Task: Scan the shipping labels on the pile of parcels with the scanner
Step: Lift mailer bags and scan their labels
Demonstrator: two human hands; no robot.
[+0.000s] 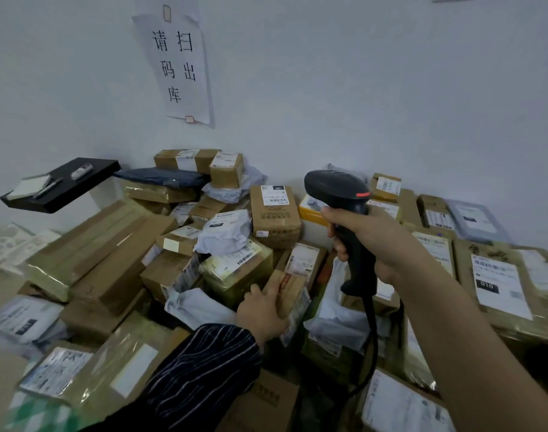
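Two grips, one label: turn the box before aiming

Dozens of parcels lie heaped against the wall across the middle of the frame, many with white labels facing up. The right grip is closed round the handle of the black scanner, right of centre. The scanner's head is raised above the heap and does not seem aimed at anything close. Its cable hangs toward the lower edge. The left grip, reaching out of a striped sleeve at lower centre, curls round a small brown box just below the middle of the frame, where it is wedged against its neighbours.

The step in hand looks like presenting that box for a scan. I cannot tell that its label faces up, so the box should first be lifted or tilted until the barcode lies flat to the eye. Then bring the scanner's head down squarely over it, close enough that nearby labels fall outside the beam. Hold the box steady while triggering, and lead the cable clear of the loose bags.
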